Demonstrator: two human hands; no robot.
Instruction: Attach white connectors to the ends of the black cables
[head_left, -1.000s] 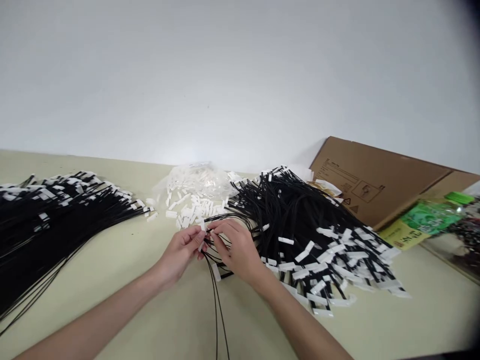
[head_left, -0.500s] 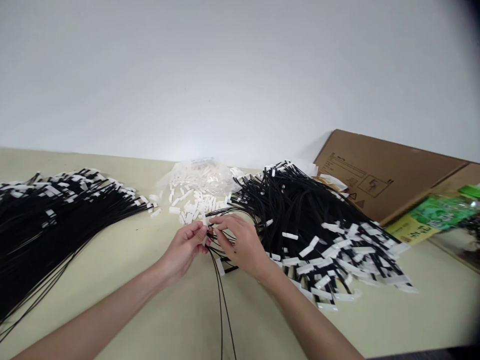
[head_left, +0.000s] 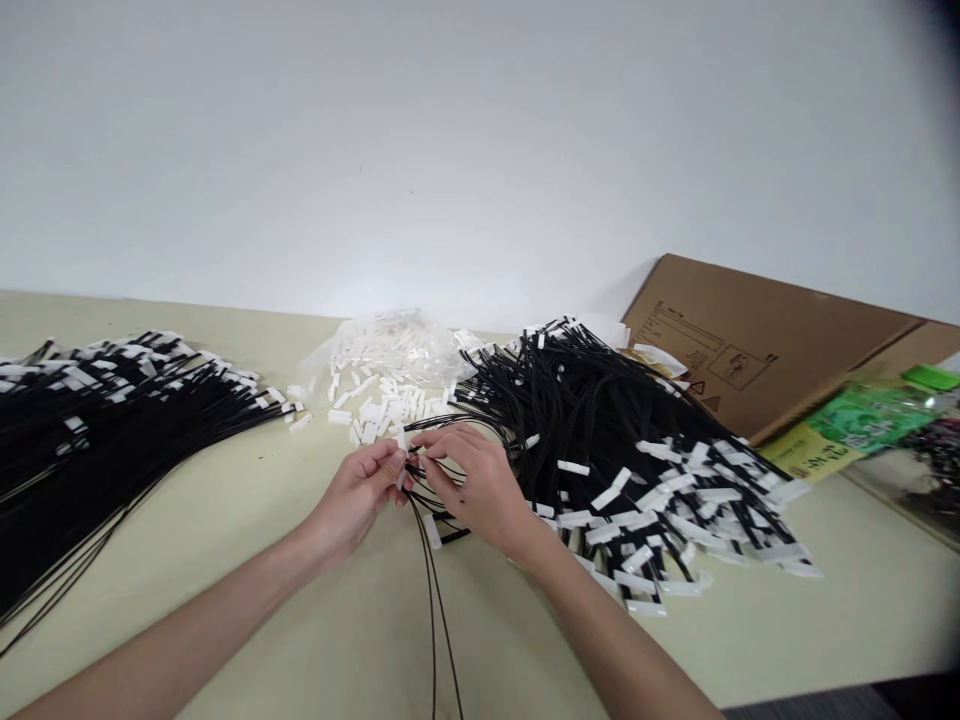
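Nearest you, two long black wires (head_left: 430, 600) hang down across the pale desk (head_left: 337, 650) toward its near side. Above them, your hands meet just left of the middle: your left hand (head_left: 351, 505) has thumb and fingers pinched shut around a narrow white connector (head_left: 401, 437), which stands roughly upright, while your right hand (head_left: 484, 490) has thumb and forefinger drawn together on a thin black wire (head_left: 418, 457) right beside it, the other fingers loosely curled. Just below your right fingers sits a white end piece (head_left: 432, 532) on a black lead. To your right spreads a heap of black cables (head_left: 592, 420) with white ends; to your left lies another dark bundle (head_left: 97, 460), white-tipped along its far side. Farther right, a green and yellow packet (head_left: 855, 420) carries dark characters too blurred to read. Beyond your hands are loose white connectors (head_left: 397, 405), then a clear plastic bag (head_left: 397, 345). At far right, a brown cardboard sheet (head_left: 750, 345) shows printed lines too small to read, a boxed drawing and a triangular mark, leaning against the white wall (head_left: 450, 150).
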